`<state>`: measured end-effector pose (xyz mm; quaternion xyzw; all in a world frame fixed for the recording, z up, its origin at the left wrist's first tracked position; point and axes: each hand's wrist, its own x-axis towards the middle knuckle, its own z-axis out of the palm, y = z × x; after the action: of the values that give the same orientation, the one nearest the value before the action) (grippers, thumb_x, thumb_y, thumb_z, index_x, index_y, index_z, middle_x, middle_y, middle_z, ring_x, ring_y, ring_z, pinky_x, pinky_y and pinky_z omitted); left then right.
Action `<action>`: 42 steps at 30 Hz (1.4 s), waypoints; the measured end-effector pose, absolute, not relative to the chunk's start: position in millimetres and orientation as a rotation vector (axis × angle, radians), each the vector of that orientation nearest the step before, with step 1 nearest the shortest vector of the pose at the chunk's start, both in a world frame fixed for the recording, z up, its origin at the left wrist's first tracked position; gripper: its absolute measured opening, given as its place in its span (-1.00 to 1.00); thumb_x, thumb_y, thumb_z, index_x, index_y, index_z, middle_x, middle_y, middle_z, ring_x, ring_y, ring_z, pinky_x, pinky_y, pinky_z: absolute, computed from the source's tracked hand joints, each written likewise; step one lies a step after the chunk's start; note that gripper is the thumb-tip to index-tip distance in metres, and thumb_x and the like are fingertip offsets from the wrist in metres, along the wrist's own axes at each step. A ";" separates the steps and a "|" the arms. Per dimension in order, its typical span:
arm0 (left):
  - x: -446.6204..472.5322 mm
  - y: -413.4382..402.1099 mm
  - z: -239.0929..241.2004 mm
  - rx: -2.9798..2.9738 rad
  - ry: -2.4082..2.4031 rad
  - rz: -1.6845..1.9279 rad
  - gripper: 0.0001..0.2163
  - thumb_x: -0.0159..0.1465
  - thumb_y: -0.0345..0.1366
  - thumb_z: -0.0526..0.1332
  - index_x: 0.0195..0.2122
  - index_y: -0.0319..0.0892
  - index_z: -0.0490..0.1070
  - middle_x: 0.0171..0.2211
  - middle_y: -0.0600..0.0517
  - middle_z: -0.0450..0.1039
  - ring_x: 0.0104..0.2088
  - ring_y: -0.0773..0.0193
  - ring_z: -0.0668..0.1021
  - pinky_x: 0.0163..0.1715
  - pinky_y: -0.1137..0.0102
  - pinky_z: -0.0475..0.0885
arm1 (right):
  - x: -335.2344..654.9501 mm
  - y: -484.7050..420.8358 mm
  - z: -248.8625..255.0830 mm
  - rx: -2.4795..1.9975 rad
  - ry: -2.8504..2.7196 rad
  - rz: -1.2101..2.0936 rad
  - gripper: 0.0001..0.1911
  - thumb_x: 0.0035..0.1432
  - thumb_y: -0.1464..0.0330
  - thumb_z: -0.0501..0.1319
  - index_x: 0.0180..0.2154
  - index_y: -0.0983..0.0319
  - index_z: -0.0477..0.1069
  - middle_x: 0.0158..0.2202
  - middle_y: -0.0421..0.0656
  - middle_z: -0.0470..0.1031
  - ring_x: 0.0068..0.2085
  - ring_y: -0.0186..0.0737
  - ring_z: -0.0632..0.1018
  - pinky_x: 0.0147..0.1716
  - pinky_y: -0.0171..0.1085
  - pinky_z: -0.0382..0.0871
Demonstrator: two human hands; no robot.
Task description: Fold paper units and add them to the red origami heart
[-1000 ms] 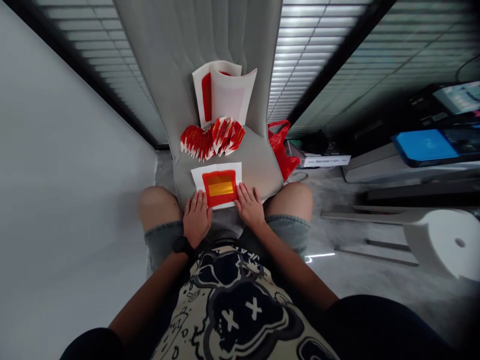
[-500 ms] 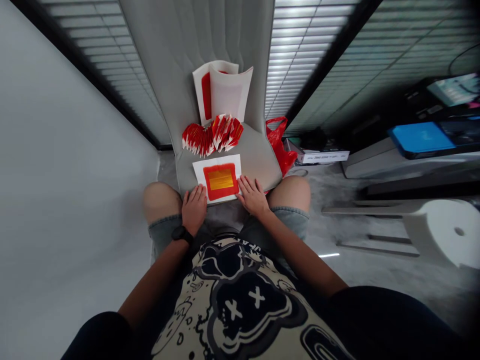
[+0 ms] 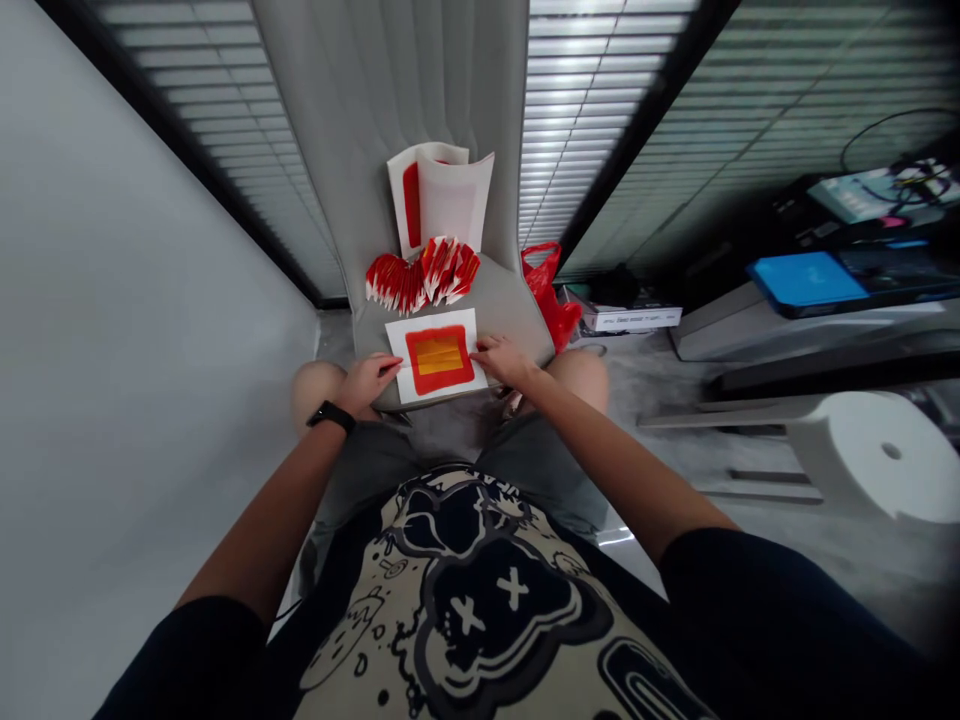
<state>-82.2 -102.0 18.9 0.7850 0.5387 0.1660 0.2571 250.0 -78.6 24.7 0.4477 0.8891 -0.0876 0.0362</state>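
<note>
A white paper sheet (image 3: 439,357) with a red square and a gold centre lies on the grey chair seat (image 3: 504,310) in front of me. My left hand (image 3: 365,381) pinches the sheet's left edge, fingers closed on it. My right hand (image 3: 501,358) grips the right edge in the same way. A pile of folded red and white papers (image 3: 421,274) lies just beyond the sheet. A curled stack of unfolded sheets (image 3: 439,192) leans against the chair back.
A red plastic bag (image 3: 550,291) sits beside the chair on the right. A white round stool (image 3: 877,458) and low shelves with a blue item (image 3: 806,279) stand at the right. A white wall runs along the left; blinds lie behind the chair.
My hands lay flat at the sheet's near corners; they have slid up to its side edges and closed on them. My arms have stretched out and the view has shifted.
</note>
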 end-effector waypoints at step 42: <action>-23.4 -153.6 1.9 2.539 1.534 0.539 -0.68 0.45 -0.32 0.04 0.13 -0.22 0.45 0.18 -0.20 0.43 0.22 0.04 0.43 0.22 0.10 0.37 | 219.4 -224.9 -5.0 2.891 0.851 -2.626 -0.67 0.15 0.13 0.30 -0.14 0.20 0.49 -0.24 -0.08 0.60 -0.21 -0.12 0.61 -0.29 -0.24 0.49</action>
<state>-23.4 -153.6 1.9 0.8404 0.5077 0.1786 0.0635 219.4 -224.9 -5.0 0.6581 0.1938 -0.5978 -0.4146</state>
